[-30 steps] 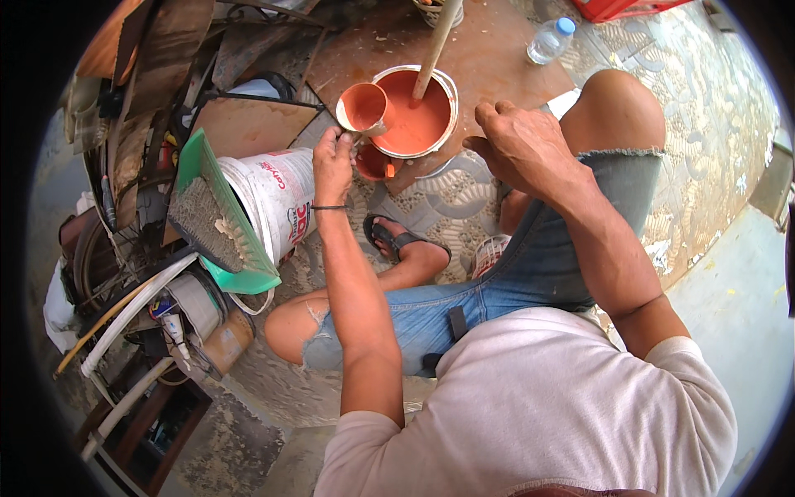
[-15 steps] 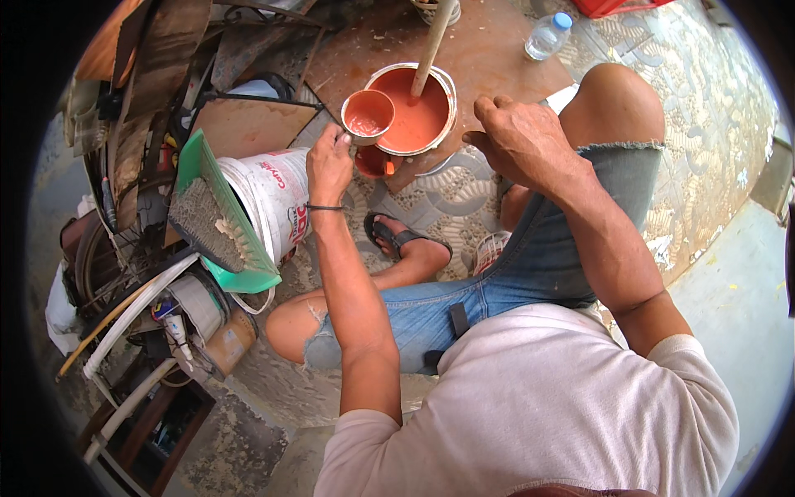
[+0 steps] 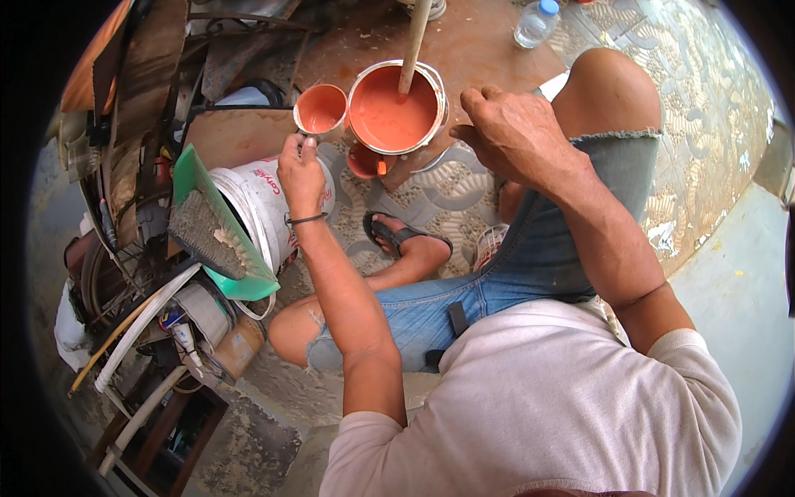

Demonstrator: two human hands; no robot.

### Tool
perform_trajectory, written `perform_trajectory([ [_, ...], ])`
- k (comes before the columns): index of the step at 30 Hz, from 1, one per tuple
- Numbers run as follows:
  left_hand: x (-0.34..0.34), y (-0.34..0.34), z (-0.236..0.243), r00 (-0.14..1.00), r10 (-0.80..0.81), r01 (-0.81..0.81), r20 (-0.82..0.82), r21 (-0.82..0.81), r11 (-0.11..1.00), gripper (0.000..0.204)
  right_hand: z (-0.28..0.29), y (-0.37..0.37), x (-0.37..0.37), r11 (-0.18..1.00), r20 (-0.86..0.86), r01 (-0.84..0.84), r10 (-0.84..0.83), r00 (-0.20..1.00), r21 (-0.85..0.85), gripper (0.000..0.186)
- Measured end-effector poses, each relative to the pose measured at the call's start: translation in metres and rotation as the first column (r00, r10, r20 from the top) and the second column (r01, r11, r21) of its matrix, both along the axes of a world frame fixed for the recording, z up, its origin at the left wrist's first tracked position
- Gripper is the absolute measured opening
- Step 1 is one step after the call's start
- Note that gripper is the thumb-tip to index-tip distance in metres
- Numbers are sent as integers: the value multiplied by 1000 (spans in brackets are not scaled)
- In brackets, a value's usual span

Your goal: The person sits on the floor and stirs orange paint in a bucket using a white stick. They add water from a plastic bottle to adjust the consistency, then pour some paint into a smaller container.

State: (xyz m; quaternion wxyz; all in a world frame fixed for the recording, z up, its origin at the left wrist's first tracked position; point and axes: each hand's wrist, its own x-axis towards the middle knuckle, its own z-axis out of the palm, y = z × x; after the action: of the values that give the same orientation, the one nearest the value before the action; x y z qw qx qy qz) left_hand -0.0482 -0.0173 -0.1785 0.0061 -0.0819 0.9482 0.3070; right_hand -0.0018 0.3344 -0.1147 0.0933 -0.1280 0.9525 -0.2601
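Observation:
My left hand [image 3: 301,176] grips the handle of a small dipper cup [image 3: 321,110], whose inside is coated in orange-red paint. The cup is tilted and sits just left of the rim of a white paint bucket [image 3: 389,150]. Orange-red paint [image 3: 385,116] fills much of that bucket, and a wooden stick [image 3: 413,50] stands in it, leaning on the rim. To the bucket's right, my right hand [image 3: 513,132] hangs over my raised leg, its fingers loosely bent and the thumb apart, with nothing visible in it. A small red-orange container [image 3: 364,162] is partly hidden below the bucket.
Left of me lie a tipped white pail [image 3: 261,186], a green dustpan [image 3: 263,286] and heaped scrap boards [image 3: 149,108]. A brown board [image 3: 489,54] lies under the bucket. A capped plastic bottle [image 3: 535,26] stands at the far right. My sandalled foot [image 3: 406,236] is nearby.
My left hand has carried the dipper cup leftward, from overlapping the bucket's rim to beside it. The right hand has barely moved. The whole view has shifted slightly.

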Motion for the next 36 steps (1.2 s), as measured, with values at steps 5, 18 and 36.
perform_trajectory([
  [5,6,15,5,982,113,-178,152,538,824,19,-3,-4,0,999,-5,36,-36,999,-38,29],
  [18,53,146,-17,785,435,-466,442,883,-56,12,-65,-80,-7,982,-55,-66,58,997,-174,35],
  [36,44,184,-57,788,527,-397,319,917,38,16,-101,-85,-14,969,-114,114,-142,983,-220,25],
])
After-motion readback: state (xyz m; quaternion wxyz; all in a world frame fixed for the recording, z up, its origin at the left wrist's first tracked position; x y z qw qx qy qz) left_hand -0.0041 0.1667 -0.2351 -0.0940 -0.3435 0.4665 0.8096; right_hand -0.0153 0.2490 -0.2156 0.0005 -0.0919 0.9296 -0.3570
